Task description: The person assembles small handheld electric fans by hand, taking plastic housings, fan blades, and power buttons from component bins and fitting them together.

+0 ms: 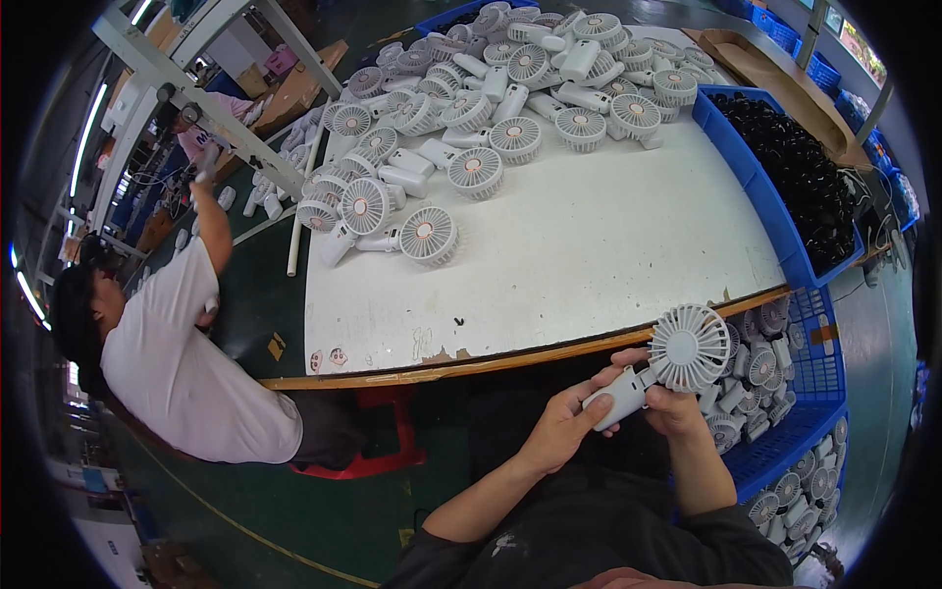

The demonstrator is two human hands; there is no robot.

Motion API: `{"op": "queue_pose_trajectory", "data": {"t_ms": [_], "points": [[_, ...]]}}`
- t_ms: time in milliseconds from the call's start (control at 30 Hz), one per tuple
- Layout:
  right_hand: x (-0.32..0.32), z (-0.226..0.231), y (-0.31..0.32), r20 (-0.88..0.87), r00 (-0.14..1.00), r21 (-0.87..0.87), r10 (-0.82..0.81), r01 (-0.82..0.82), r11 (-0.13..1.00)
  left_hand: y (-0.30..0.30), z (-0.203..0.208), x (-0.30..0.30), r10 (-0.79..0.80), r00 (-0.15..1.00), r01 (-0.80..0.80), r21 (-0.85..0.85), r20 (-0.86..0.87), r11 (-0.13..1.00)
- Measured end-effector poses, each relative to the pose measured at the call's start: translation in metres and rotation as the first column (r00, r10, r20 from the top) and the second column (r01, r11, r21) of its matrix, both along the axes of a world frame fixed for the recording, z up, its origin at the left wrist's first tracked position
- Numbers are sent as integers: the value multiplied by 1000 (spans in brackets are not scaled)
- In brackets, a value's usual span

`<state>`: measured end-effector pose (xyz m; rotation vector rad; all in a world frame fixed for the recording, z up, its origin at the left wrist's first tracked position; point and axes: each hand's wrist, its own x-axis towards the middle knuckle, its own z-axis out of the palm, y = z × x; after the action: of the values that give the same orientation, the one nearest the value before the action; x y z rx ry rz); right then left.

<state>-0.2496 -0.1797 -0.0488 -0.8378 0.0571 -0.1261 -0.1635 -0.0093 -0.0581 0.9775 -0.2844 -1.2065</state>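
Observation:
A white handheld fan point(628, 391) is held just past the table's near edge, its round grilled head point(690, 346) tilted up to the right. My left hand point(569, 420) is closed around the handle, thumb lying along it. My right hand point(675, 410) grips the fan near the neck, under the head; some of its fingers are hidden behind the fan. On the white tabletop point(589, 255) beyond, many more such fans point(476, 174) lie heaped toward the far side, and the nearest loose one point(429, 236) rests at the left.
A blue bin point(751, 187) full of small black parts stands at the table's right edge. Blue crates point(819, 363) of fans are close by my right arm. At the left, a person in a white shirt point(196, 363) sits near a red stool point(392, 432). A metal frame point(216, 118) rises behind.

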Motion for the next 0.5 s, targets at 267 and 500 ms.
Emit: {"op": "queue_pose_trajectory", "data": {"t_ms": [267,500], "points": [[-1,-1,1,22,999,-18,-41,41,999,-4,9,-5,45,997,-47,28,57,999],[-1,-2,4,12,998,-60,-65,66,996,1,1,-3,8,999,-8,17,34,1000]]}}
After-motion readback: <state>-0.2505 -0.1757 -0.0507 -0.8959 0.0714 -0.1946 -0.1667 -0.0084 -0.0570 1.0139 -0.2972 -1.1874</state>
